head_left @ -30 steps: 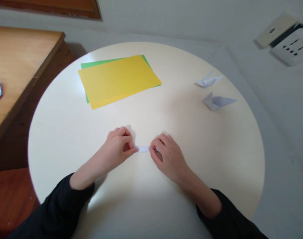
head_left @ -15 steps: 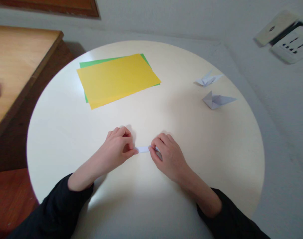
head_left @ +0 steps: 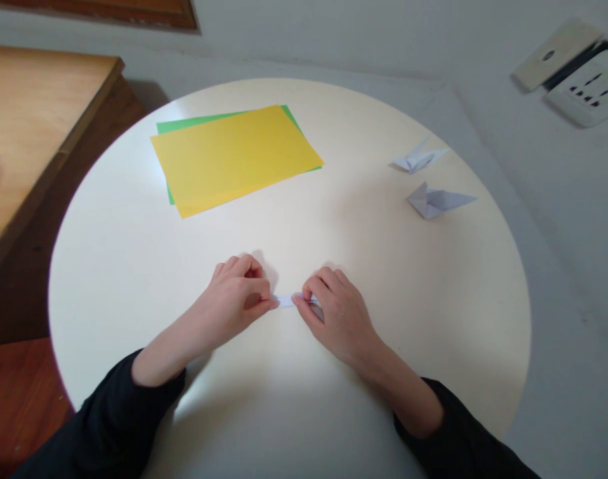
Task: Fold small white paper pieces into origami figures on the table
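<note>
I had a narrow strip of white paper (head_left: 285, 301) on the desk (head_left: 378, 259) right in front of me, lying between my two hands. The fingers of my left hand (head_left: 234, 291) were closed on its left end, thumb and forefinger pinching it. The fingers of my right hand (head_left: 338, 311) gripped it nearer its right end, with the thumb laid along the near edge and the other fingers curled over. Only a short stretch of the paper showed between them, and I could not tell how many layers it had.

To do this well, I judged that my left pinch should simply anchor the paper, while my right thumb and forefinger did the careful pressing. Even, light pressure seemed best; a hard tug from both ends could have skewed the edges or torn something so slim. Keeping the strip low and in line with both thumbs looked wise too, so that the layers would stay matched.

A yellow sheet (head_left: 239, 159) lay over a green sheet (head_left: 181, 124) beyond my left hand, and two folded white papers (head_left: 434, 201) sat near the right edge, well apart from my fingers, leaving my wrists room to turn.
</note>
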